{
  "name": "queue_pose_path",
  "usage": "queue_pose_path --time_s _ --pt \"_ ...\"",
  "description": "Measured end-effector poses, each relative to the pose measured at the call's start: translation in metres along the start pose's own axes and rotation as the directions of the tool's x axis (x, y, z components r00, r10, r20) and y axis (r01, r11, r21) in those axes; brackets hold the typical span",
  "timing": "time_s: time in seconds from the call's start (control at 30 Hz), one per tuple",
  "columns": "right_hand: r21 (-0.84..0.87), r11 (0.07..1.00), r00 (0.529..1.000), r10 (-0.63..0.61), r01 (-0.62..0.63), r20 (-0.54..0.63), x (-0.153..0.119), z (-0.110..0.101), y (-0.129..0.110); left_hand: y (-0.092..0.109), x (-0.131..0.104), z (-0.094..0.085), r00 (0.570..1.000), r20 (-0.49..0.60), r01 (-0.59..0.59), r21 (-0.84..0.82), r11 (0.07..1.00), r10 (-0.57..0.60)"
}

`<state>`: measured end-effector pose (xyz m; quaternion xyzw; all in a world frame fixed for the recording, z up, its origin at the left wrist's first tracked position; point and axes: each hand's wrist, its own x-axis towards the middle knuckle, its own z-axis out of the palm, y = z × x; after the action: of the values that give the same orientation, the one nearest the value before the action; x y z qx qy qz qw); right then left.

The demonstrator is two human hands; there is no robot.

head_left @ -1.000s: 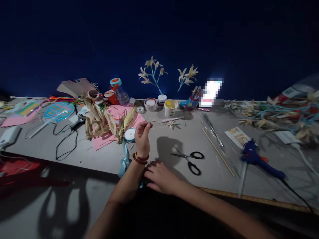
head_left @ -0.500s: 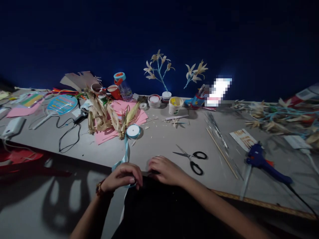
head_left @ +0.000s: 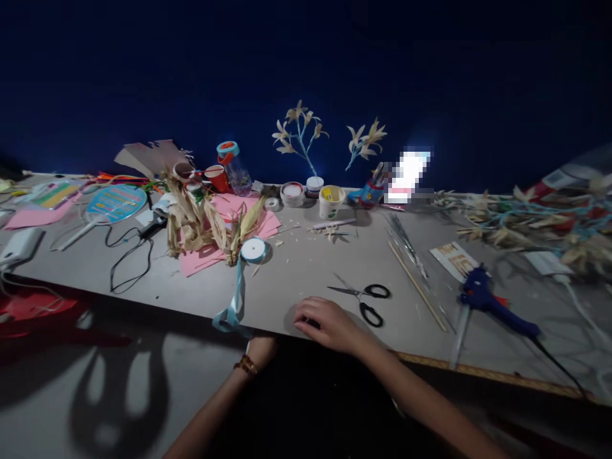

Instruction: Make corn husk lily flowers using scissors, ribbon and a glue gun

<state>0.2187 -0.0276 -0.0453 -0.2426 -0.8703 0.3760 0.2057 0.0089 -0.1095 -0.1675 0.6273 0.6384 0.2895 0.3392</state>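
As the left hand drops below the surface, I can't tell its fingers' state; the right hand rests, fingers loosely curled, handling seemingly paused.

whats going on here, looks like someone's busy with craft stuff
A person sits or stands at a cluttered table. Their right hand rests, fingers curled, at the near edge; their left hand is mostly hidden below it, so its grip can't be seen. Blue ribbon trails from a spool to that edge. Scissors lie open beside the right hand, and a glue gun lies farther right.
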Motion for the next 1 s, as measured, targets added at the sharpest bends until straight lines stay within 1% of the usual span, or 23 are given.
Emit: queue_pose_path --time_s 0.03,0.1,0.2,0.27,0.3,0.33,0.37,0.43,0.5,0.6,0.63,0.7,0.77,0.8,0.87,0.93,1.0 --pt "0.015 1.0 1.0 0.022 -0.022 -0.02 -0.006 -0.004 -0.001 0.003 0.0 -0.003 1.0 0.015 -0.009 -0.003 1.0 0.009" --pt "0.057 0.996 0.995 0.07 -0.066 -0.068 -0.018 -0.012 -0.005 0.012 -0.007 -0.015 0.998 0.056 -0.028 -0.004 1.0 0.028" --pt "0.176 0.979 0.985 0.124 -0.102 -0.119 -0.032 -0.023 -0.014 0.037 -0.022 -0.046 0.983 0.168 -0.075 -0.017 0.997 0.077" --pt "0.277 0.955 0.983 0.14 -0.104 -0.115 -0.033 -0.028 -0.021 0.062 -0.025 -0.071 0.971 0.217 -0.09 -0.033 0.995 0.095" --pt "0.322 0.941 0.986 0.139 -0.102 -0.096 -0.032 -0.029 -0.025 0.076 -0.023 -0.083 0.957 0.273 -0.089 -0.061 0.994 0.103" --pt "0.36 0.927 0.989 0.133 -0.101 -0.066 -0.029 -0.03 -0.029 0.092 -0.019 -0.094 0.924 0.371 -0.043 -0.14 0.989 0.092" --pt "0.39 0.915 0.992 0.122 -0.1 -0.034 -0.026 -0.03 -0.032 0.107 -0.013 -0.105 0.899 0.431 0.011 -0.216 0.976 0.085" --pt "0.456 0.885 0.995 0.101 -0.094 0.008 -0.019 -0.029 -0.037 0.134 0.002 -0.12 0.872 0.48 0.075 -0.319 0.945 0.093" --pt "0.561 0.821 0.992 0.125 -0.103 0.0 -0.016 -0.029 -0.037 0.156 0.017 -0.127 0.848 0.521 0.133 -0.385 0.913 0.096" --pt "0.737 0.662 0.971 0.236 -0.14 -0.028 -0.018 -0.032 -0.033 0.176 0.036 -0.124 0.817 0.568 0.232 -0.478 0.847 0.096" --pt "0.768 0.624 0.958 0.284 -0.145 -0.05 -0.021 -0.034 -0.031 0.18 0.041 -0.12 0.816 0.566 0.251 -0.523 0.815 0.112" --pt "0.796 0.592 0.919 0.372 -0.128 -0.129 -0.028 -0.038 -0.028 0.187 0.048 -0.11 0.833 0.529 0.257 -0.628 0.735 0.16" --pt "0.81 0.575 0.885 0.43 -0.115 -0.179 -0.034 -0.042 -0.028 0.191 0.054 -0.099 0.859 0.474 0.248 -0.715 0.653 0.194" --pt "0.817 0.566 0.884 0.434 -0.116 -0.175 -0.037 -0.044 -0.028 0.193 0.056 -0.094 0.867 0.455 0.247 -0.746 0.618 0.203" --pt "0.811 0.571 0.9 0.41 -0.13 -0.145 -0.042 -0.048 -0.029 0.195 0.059 -0.085 0.865 0.449 0.268 -0.792 0.548 0.226" --pt "0.78 0.609 0.915 0.382 -0.143 -0.13 -0.047 -0.054 -0.03 0.198 0.061 -0.078 0.848 0.461 0.296 -0.822 0.486 0.263" --pt "0.708 0.685 0.921 0.367 -0.171 -0.133 -0.052 -0.06 -0.03 0.202 0.062 -0.074 0.838 0.464 0.302 -0.833 0.463 0.287"
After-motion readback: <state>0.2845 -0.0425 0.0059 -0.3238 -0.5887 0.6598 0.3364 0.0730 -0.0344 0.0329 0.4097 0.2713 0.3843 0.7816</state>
